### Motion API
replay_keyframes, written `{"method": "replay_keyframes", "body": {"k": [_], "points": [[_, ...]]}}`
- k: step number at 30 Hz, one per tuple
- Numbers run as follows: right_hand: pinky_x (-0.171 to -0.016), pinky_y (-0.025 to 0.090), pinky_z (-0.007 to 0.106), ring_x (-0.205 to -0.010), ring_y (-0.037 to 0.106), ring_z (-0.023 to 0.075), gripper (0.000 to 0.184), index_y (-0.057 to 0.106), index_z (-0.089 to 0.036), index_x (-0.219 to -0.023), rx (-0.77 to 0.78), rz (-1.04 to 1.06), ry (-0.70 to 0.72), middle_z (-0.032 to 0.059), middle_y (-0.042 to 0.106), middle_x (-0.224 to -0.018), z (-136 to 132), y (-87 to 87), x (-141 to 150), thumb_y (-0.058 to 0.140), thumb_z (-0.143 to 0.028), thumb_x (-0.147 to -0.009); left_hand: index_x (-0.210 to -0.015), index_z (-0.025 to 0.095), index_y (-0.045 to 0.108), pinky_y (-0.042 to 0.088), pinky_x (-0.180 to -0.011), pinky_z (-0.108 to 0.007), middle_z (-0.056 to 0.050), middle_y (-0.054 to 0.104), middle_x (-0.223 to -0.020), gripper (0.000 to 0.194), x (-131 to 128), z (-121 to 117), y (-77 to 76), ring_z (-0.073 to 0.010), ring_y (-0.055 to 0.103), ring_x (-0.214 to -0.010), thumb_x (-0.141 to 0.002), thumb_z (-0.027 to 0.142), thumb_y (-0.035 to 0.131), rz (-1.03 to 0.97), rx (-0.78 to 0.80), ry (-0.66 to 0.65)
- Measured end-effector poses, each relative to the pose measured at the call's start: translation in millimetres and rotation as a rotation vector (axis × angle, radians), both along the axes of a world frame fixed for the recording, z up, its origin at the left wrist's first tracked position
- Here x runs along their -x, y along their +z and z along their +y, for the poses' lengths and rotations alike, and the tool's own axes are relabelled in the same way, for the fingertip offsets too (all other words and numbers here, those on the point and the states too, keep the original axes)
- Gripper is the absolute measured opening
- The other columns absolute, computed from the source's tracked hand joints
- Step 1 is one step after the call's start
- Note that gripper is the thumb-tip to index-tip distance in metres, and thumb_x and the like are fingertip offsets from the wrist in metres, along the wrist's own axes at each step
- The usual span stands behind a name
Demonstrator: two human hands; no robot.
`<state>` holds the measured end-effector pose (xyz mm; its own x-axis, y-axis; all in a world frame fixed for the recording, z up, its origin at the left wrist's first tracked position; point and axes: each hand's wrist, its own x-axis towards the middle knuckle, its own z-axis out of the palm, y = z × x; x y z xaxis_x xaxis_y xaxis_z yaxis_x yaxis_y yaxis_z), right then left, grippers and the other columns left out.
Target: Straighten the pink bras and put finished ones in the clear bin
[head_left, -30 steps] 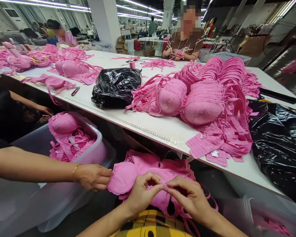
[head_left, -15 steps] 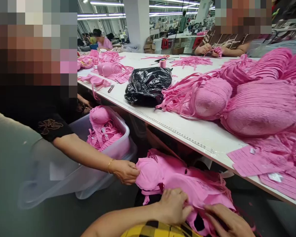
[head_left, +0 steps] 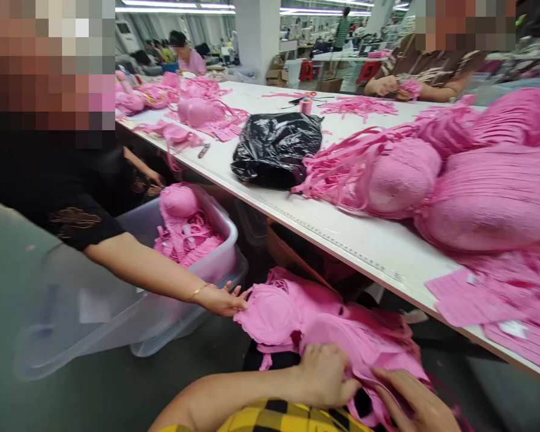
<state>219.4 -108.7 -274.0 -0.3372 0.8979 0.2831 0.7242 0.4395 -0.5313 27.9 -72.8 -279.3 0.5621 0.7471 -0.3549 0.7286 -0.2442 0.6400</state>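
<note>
Pink bras lie bunched across my lap over yellow-and-black checked clothing. My left hand (head_left: 324,373) is curled over the edge of one pink bra (head_left: 330,333), its fingertips partly hidden by the hand itself. To the right, my right hand (head_left: 416,396) pinches the same bra's edge, with the other fingers fairly straight. A dark gap shows in the fabric between my hands. At the left end of the heap, a co-worker's hand (head_left: 227,299), fingers spread, touches another bra's padded cup (head_left: 270,315).
A clear plastic tub (head_left: 227,225) with pink bras stands at the left. Along the right runs a white table (head_left: 342,231) bearing a black plastic bag (head_left: 279,150), a thread spool (head_left: 305,106) and stacked pink bras (head_left: 490,198). Another person handles pink pieces across the table.
The co-worker's fingers have opened from a pinch on the cup, and that hand has shifted slightly left and up. My hands stay nearly in place on the bra.
</note>
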Motion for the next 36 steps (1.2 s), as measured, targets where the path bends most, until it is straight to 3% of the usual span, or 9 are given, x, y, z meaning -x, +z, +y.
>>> {"method": "replay_keyframes", "body": {"k": [3,7,19,24,28,36], "points": [[-0.058,0.054,0.027,-0.068,0.064,0.0182,0.017,0.060,-0.020,-0.094,0.058,0.005,-0.054,0.0059,0.066,-0.076,-3.0,10.6,2.1,0.046,-0.029,-0.091,-0.085,0.017,0.063,0.042,-0.070,-0.034,-0.008,0.066,-0.088,0.021,-1.6,0.3,-2.0,-0.0241,0.060,-0.081,-0.079,0.032,0.050,-0.023,-0.017,0.092],[-0.059,0.050,0.029,-0.068,0.061,0.0179,0.016,0.060,-0.020,-0.093,0.109,-0.001,-0.113,0.0048,0.063,-0.075,-4.1,17.5,0.7,0.045,-0.025,-0.091,-0.080,0.016,0.062,0.039,-0.064,-0.030,-0.007,0.065,-0.080,0.019,-6.7,7.1,-3.7,-0.0216,0.058,-0.075,-0.080,0.031,0.048,-0.046,-0.047,0.097],[-0.059,0.049,0.028,-0.068,0.060,0.0179,0.014,0.060,-0.020,-0.091,0.131,0.056,-0.098,0.0041,0.063,-0.075,-12.6,16.2,1.7,0.047,-0.023,-0.090,-0.080,0.015,0.062,0.041,-0.067,-0.032,-0.009,0.065,-0.083,0.018,-19.0,4.3,-12.7,-0.0237,0.061,-0.078,-0.080,0.020,0.045,0.036,-0.113,0.041],[-0.058,0.048,0.028,-0.066,0.059,0.0175,0.016,0.061,-0.020,-0.090,0.119,0.067,-0.119,0.0043,0.063,-0.073,-14.2,16.9,5.7,0.046,-0.023,-0.090,-0.077,0.017,0.061,0.040,-0.066,-0.028,-0.005,0.065,-0.081,0.016,-16.8,6.7,-7.0,-0.0200,0.060,-0.078,-0.079,0.017,0.046,-0.015,-0.134,0.039],[-0.060,0.049,0.029,-0.067,0.059,0.0179,0.016,0.061,-0.020,-0.091,0.100,0.085,-0.140,0.0051,0.063,-0.074,-14.5,15.5,6.2,0.045,-0.023,-0.091,-0.087,0.017,0.060,0.041,-0.069,-0.030,-0.007,0.064,-0.091,0.014,-16.4,5.2,-3.1,-0.0214,0.060,-0.082,-0.080,0.022,0.049,-0.026,-0.141,0.062],[-0.058,0.049,0.028,-0.065,0.060,0.0178,0.015,0.061,-0.019,-0.090,0.066,0.126,-0.144,0.0046,0.063,-0.073,-18.4,13.0,5.8,0.047,-0.022,-0.090,-0.079,0.016,0.060,0.041,-0.069,-0.030,-0.007,0.065,-0.086,0.015,-26.0,4.5,-13.7,-0.0209,0.059,-0.080,-0.080,0.016,0.046,-0.019,-0.155,0.084]]}}
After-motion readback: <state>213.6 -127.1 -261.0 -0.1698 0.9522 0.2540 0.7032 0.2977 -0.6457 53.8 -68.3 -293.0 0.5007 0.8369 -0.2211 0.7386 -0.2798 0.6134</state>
